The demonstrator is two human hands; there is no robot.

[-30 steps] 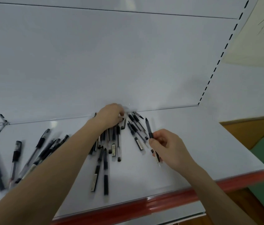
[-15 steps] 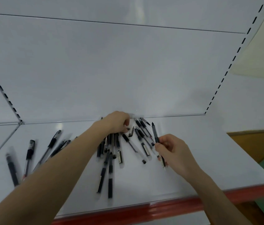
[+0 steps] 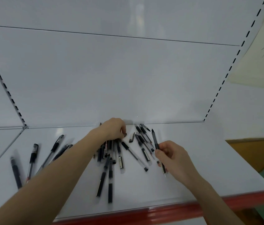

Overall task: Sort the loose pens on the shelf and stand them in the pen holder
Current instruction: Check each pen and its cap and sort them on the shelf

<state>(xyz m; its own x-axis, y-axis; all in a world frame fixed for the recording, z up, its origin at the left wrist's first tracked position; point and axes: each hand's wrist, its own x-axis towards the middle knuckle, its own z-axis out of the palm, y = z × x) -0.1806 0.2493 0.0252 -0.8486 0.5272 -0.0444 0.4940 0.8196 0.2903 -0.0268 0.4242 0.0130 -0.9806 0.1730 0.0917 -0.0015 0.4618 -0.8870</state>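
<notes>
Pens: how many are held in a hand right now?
1. The right hand pinches a pen, just right of the pile. The left hand curls over the pile's far end and may hide another.

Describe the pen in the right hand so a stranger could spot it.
On the white shelf, look right of the middle pile of pens. The right hand pinches one pen there. Its neighbours lie loose; this one is gripped at mid-barrel.
</notes>
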